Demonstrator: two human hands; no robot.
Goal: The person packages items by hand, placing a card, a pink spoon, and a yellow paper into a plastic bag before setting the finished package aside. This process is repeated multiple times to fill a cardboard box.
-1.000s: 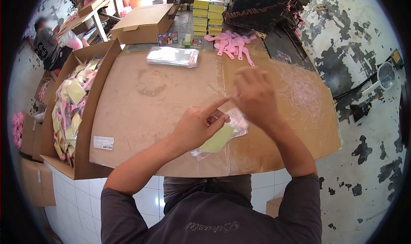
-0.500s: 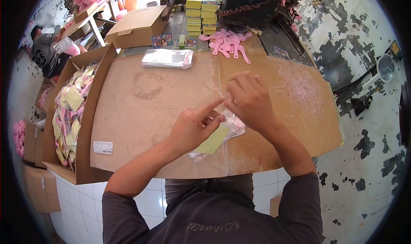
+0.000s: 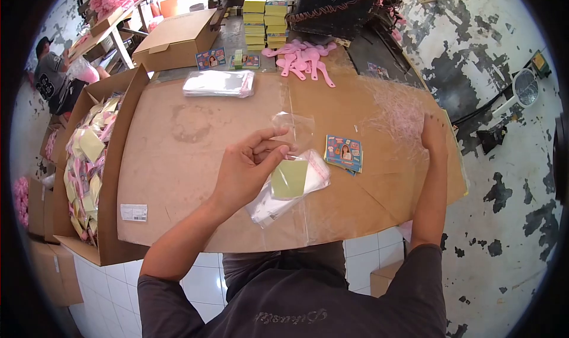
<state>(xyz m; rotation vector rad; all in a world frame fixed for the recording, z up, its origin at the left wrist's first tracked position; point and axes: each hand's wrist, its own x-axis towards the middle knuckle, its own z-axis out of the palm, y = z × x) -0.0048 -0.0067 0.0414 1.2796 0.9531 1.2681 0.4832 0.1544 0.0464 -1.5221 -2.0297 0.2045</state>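
My left hand (image 3: 252,163) pinches the top edge of a clear plastic bag (image 3: 301,127) between thumb and fingers. Inside or behind its film shows a yellow-green card (image 3: 288,181). Beneath lies a small stack of clear bags (image 3: 272,206) with a pinkish edge. Far to the right, my right hand (image 3: 434,135) is at the near side of a heap of thin clear strips (image 3: 403,110); its fingers look curled in, and whatever they hold is hidden. Between the hands, a few printed blue cards (image 3: 344,153) lie on the cardboard.
At left stands a long carton (image 3: 124,178) of filled bags. A stack of clear bags (image 3: 218,83), pink plastic pieces with handles (image 3: 305,59) and stacked yellow cards (image 3: 255,21) sit at the back. A closed box (image 3: 176,40) stands behind. Another person (image 3: 52,80) sits at far left.
My right hand has moved from beside my left hand over to the strip heap, uncovering the printed cards. My left hand has shifted slightly left, still at the bag.
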